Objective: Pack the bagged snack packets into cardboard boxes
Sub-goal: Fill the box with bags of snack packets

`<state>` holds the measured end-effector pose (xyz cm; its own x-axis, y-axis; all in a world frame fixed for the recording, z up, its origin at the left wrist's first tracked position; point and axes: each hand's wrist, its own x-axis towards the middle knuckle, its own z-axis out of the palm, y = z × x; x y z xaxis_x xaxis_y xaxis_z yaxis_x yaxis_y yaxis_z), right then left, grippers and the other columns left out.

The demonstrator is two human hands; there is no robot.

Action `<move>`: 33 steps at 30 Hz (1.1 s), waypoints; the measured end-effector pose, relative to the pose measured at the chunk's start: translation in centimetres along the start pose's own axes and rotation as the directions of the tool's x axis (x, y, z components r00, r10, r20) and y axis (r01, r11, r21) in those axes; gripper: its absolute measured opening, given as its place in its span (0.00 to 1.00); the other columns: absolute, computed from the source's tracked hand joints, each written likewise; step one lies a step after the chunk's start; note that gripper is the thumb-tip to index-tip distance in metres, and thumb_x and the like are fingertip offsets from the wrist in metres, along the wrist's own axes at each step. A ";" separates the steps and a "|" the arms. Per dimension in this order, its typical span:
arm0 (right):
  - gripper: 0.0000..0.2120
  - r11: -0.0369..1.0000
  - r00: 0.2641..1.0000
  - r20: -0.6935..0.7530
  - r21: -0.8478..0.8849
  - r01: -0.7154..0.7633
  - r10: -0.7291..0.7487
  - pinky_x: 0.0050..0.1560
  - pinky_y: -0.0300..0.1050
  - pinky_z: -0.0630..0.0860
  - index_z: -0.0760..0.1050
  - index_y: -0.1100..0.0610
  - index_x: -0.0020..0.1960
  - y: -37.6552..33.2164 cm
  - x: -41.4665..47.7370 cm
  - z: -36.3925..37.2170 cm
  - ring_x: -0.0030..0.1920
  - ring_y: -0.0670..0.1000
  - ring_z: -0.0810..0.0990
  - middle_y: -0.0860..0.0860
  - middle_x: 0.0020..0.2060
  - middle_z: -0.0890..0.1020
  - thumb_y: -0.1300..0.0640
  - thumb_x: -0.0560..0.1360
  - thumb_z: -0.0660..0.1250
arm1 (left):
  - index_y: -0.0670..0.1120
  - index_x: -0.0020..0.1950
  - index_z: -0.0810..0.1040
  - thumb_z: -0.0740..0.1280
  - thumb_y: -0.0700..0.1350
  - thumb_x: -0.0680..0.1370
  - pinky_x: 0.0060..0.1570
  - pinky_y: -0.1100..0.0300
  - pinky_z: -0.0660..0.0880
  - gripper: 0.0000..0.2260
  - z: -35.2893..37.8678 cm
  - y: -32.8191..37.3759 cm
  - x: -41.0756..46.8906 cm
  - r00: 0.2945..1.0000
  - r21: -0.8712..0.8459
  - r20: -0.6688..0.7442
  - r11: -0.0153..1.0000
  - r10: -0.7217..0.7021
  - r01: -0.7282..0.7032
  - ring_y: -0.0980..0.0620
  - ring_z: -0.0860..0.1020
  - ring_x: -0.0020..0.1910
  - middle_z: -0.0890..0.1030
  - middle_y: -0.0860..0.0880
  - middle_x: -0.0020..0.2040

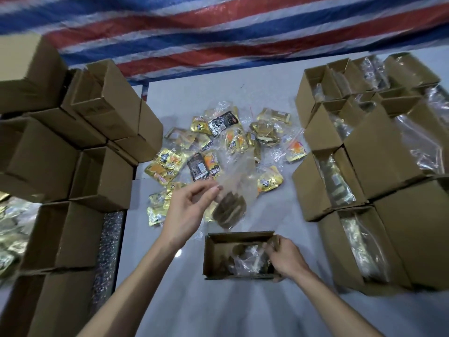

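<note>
A small open cardboard box (211, 259) sits on the pale floor just in front of me, with a clear bag of snack packets (247, 261) lying inside. My right hand (284, 259) grips the box's right wall, fingers reaching over the rim. My left hand (192, 207) pinches a clear plastic bag with brown packets (230, 207), holding it in the air just above and behind the box. Beyond lies a loose heap of bagged gold, orange and black snack packets (218, 147).
Stacks of empty cardboard boxes (102, 132) stand at my left. At the right, rows of open boxes (359, 166) hold bagged packets. A red, white and blue striped tarp (218, 32) covers the ground behind. More gold packets (9, 229) lie at the far left.
</note>
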<state>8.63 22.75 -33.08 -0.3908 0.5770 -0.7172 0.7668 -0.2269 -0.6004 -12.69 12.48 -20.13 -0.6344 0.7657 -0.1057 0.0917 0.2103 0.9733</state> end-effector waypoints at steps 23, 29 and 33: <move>0.07 0.976 0.997 0.064 0.212 -0.044 0.031 0.29 0.51 0.81 0.81 0.58 0.52 4.9 -3.0 1.2 0.32 0.54 0.81 0.58 0.41 0.83 0.59 0.75 0.71 | 0.48 0.46 0.84 0.68 0.43 0.78 0.47 0.58 0.78 0.05 -0.7 1.9 -8.6 0.940 -0.008 0.341 1.000 0.017 -0.016 0.55 0.81 0.43 0.84 0.48 0.43; 0.07 0.970 0.998 0.054 0.236 -0.054 0.043 0.27 0.51 0.81 0.79 0.57 0.51 5.1 -2.7 1.3 0.38 0.59 0.84 0.57 0.47 0.82 0.62 0.73 0.73 | 0.44 0.46 0.82 0.67 0.38 0.79 0.45 0.65 0.75 0.05 1.0 -0.6 -8.9 0.965 0.006 0.263 1.000 0.003 -0.004 0.58 0.80 0.42 0.83 0.54 0.42; 0.10 0.955 0.996 0.080 0.288 -0.069 0.047 0.29 0.51 0.81 0.81 0.58 0.51 5.4 -2.8 1.1 0.46 0.58 0.84 0.55 0.49 0.84 0.65 0.71 0.76 | 0.37 0.48 0.80 0.66 0.34 0.79 0.46 0.66 0.74 0.04 1.8 -2.5 -9.0 0.977 -0.006 0.212 0.999 -0.040 0.042 0.59 0.80 0.43 0.82 0.53 0.42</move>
<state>13.30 19.00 -34.72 -0.3933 0.5013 -0.7708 0.6124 -0.4825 -0.6263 -5.82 6.11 -21.93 -0.4608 0.8680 -0.1850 0.0608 0.2388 0.9692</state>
